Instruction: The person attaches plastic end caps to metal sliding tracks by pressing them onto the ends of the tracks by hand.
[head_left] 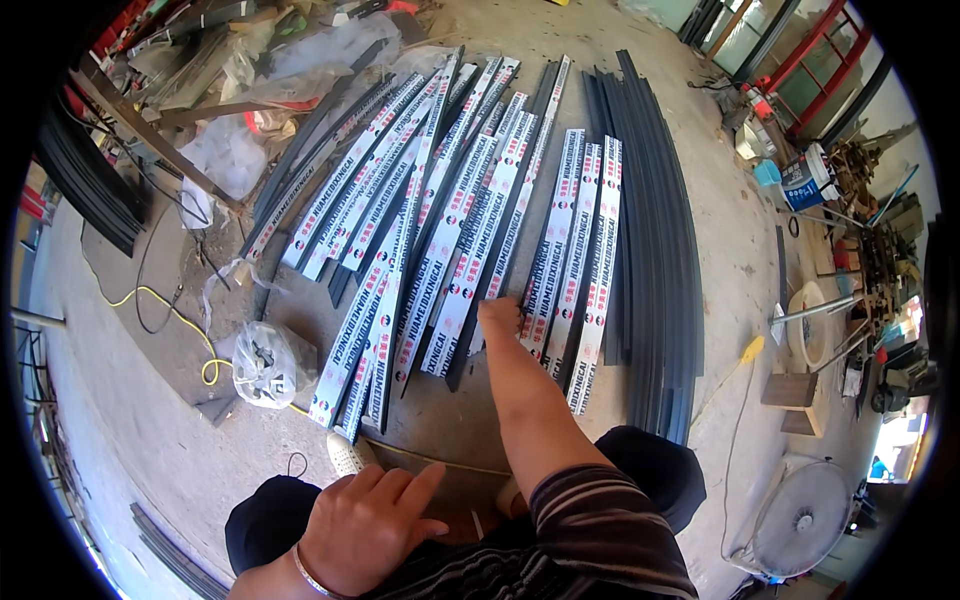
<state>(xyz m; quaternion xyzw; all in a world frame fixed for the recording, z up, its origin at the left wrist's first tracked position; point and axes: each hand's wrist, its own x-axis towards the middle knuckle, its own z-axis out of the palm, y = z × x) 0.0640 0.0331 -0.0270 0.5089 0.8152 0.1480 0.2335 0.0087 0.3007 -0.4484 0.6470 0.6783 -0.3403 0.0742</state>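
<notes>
Many long dark metal strips wrapped in white printed film (470,220) lie side by side on the concrete floor in front of me. My right hand (500,315) reaches forward, its fingers on the near end of one wrapped strip (555,260) in the middle of the pile. Whether it grips the strip or only touches it is not clear. My left hand (365,525) rests open on my left knee, a thin bracelet at the wrist, holding nothing. A stack of bare black strips (665,250) lies to the right of the wrapped ones.
A clear plastic bag of small parts (262,362) sits on the floor at left, beside a yellow cable (165,305). Clutter and plastic sheets fill the far left. A white fan (800,520), wood blocks (790,390) and tools stand at right.
</notes>
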